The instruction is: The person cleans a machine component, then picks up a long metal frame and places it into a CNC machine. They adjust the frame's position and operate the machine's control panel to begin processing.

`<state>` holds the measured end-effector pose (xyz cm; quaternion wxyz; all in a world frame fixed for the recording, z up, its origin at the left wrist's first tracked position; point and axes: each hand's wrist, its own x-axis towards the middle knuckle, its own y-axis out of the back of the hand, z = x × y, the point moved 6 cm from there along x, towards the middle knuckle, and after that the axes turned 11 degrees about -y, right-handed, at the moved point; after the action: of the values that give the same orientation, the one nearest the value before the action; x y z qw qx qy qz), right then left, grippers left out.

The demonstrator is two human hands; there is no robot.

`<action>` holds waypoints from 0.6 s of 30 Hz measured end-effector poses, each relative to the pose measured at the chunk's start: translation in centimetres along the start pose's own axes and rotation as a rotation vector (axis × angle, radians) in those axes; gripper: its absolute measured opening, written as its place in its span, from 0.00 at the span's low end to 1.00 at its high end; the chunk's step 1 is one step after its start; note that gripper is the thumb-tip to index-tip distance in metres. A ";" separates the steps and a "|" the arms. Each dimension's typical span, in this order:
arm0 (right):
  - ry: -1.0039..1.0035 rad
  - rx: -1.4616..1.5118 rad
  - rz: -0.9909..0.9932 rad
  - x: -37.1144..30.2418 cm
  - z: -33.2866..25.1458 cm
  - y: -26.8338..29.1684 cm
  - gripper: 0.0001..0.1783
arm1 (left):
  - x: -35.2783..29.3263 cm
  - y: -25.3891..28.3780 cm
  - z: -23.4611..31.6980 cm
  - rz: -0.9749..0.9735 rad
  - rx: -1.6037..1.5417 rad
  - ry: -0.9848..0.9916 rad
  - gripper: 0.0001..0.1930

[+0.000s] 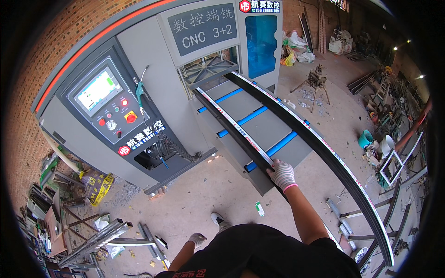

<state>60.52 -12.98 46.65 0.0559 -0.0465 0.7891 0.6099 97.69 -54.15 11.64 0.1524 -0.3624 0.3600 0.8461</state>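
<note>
My right hand (282, 174), in a striped knit glove with a pink cuff, is closed round the near end part of a long black profile bar (228, 122). A white printed strip runs along that bar. It lies across blue rollers (254, 115) and reaches the opening of a grey machine (150, 41). To its right, a second, longer black profile bar (324, 150) with a similar strip lies on the same rollers and extends well past them toward me. My left hand (197, 238), gloved too, hangs low beside my body, fingers loosely bent, with nothing visible in it.
The machine's control panel (104, 99) has a lit screen, buttons and a red-yellow switch. A green air gun (140, 92) hangs beside it on a coiled hose (178, 150). Metal profiles (99, 241) lie at lower left. A metal stand (316, 81) and buckets (387, 145) stand to the right.
</note>
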 end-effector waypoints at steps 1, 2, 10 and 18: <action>-0.008 0.006 -0.009 0.0 0.0 0.0 0.26 | 0.1 0.0 -0.1 0.001 -0.002 0.002 0.18; -0.016 0.011 -0.014 0.0 0.0 0.1 0.26 | 0.1 -0.1 -0.1 0.002 -0.005 0.000 0.18; -0.010 0.012 -0.005 0.1 0.0 0.0 0.26 | 0.1 0.0 -0.3 -0.003 -0.005 -0.009 0.21; 0.016 0.004 0.030 0.1 0.2 -0.4 0.24 | -0.2 0.4 0.0 -0.039 -0.041 0.013 0.21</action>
<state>60.47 -12.90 46.20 0.0405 -0.0392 0.7913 0.6088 97.63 -54.42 11.91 0.1590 -0.3778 0.3366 0.8477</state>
